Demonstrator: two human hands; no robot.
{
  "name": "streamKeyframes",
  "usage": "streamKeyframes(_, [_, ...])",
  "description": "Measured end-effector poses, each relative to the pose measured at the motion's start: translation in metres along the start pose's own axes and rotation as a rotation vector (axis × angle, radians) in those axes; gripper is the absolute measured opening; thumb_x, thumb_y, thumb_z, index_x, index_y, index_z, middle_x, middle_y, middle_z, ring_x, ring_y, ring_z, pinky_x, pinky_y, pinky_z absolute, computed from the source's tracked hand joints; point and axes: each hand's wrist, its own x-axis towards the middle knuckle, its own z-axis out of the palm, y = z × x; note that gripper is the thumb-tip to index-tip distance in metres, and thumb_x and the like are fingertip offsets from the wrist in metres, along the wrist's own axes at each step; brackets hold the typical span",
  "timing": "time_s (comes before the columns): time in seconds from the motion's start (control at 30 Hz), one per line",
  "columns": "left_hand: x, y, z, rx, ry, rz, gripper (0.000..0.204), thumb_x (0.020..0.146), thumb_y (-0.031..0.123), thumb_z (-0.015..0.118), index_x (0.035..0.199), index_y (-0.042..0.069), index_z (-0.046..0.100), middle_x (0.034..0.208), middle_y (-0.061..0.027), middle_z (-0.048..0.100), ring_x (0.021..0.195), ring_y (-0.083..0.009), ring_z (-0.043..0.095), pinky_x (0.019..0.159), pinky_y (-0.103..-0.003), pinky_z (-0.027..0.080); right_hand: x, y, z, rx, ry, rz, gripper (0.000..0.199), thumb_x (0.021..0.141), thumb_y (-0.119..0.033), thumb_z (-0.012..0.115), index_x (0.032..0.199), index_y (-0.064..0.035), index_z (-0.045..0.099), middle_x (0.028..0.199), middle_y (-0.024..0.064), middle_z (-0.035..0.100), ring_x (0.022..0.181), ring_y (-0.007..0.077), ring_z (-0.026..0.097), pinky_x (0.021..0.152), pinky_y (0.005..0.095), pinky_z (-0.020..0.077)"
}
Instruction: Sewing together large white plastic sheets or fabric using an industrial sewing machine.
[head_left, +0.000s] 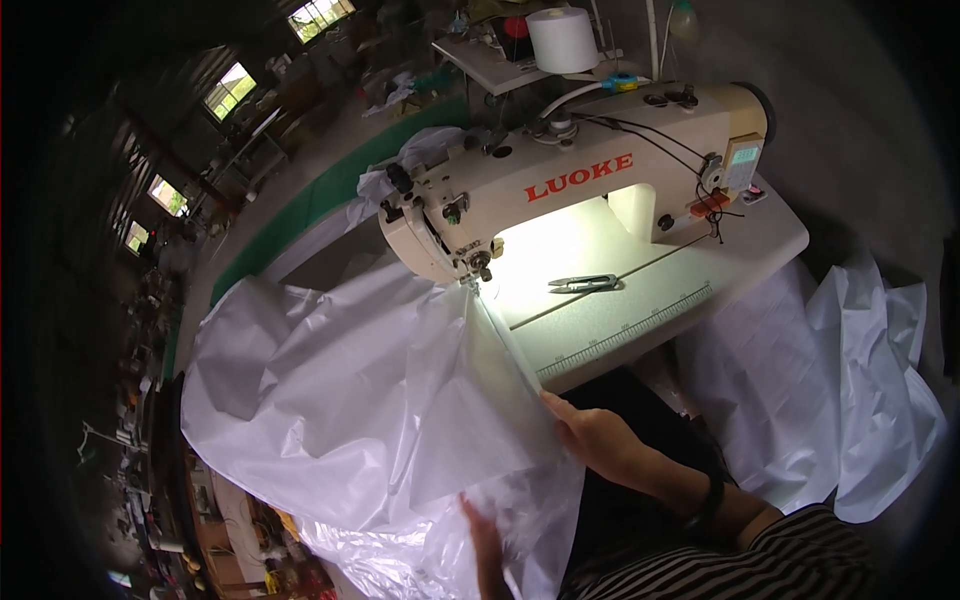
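Observation:
A large white plastic sheet (340, 400) spreads over the left of the sewing machine table, its right edge running up to the needle of a white sewing machine (580, 170). My right hand (600, 440) pinches that edge between thumb and fingers, just off the table's front corner. Lower down, my left hand (483, 540) is against the hanging part of the sheet, one digit pointing up. Its other fingers are hidden or too blurred to make out. On the lit machine bed lie small metal thread snips (583, 284), apart from both hands.
More white sheeting (850, 390) hangs in folds right of the table. A white thread cone (563, 42) stands behind the machine, near a side table (480, 68). A control panel (743, 158) is on the machine's right end. Dim shelves and clutter line the far left.

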Motion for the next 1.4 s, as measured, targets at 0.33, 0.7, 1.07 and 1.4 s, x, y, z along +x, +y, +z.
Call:
streamKeyframes(0.33, [0.003,0.074,-0.057,-0.154,0.610,0.392,0.052,0.089,0.015,0.062,0.132,-0.010,0.044,0.125,-0.0208,0.054,0.117,-0.0291,0.052,0.102,-0.043,0.041,-0.002,-0.012,0.022,-0.001,-0.097,-0.036,0.061,0.086,-0.008,0.060,0.140,0.0055,0.037,0.064,0.0179,0.062,0.055,0.0346,0.063,0.051,0.0431,0.0503])
streamKeyframes(0.7, [0.080,0.224,-0.049,0.133,0.455,0.595,0.024,0.079,-0.008,0.059,0.103,-0.011,0.059,0.094,-0.0195,0.065,0.085,-0.0262,0.064,0.077,-0.035,0.051,0.087,-0.014,0.027,-0.603,-0.032,-0.057,0.056,0.082,-0.010,0.058,0.135,0.0062,0.049,0.065,0.0020,0.066,0.055,0.0178,0.066,0.044,0.0314,0.0483])
streamKeyframes(1.07, [0.128,0.256,-0.026,0.543,0.490,0.527,0.026,0.070,0.003,0.068,0.094,-0.002,0.061,0.079,-0.0199,0.064,0.067,-0.0398,0.062,0.060,-0.046,0.047,0.158,-0.002,0.039,-0.904,-0.068,-0.034,0.051,0.086,-0.011,0.059,0.134,0.0033,0.051,0.063,-0.0022,0.065,0.052,0.0157,0.064,0.041,0.0291,0.0440])
streamKeyframes(1.4, [0.168,0.246,-0.015,0.662,0.556,0.680,0.037,0.068,0.005,0.063,0.104,-0.005,0.063,0.094,-0.0225,0.067,0.079,-0.0423,0.065,0.068,-0.047,0.052,0.151,-0.001,0.043,-0.857,0.002,0.011,0.050,0.087,-0.011,0.057,0.135,0.0008,0.052,0.064,-0.0013,0.066,0.053,0.0159,0.064,0.043,0.0302,0.0452])
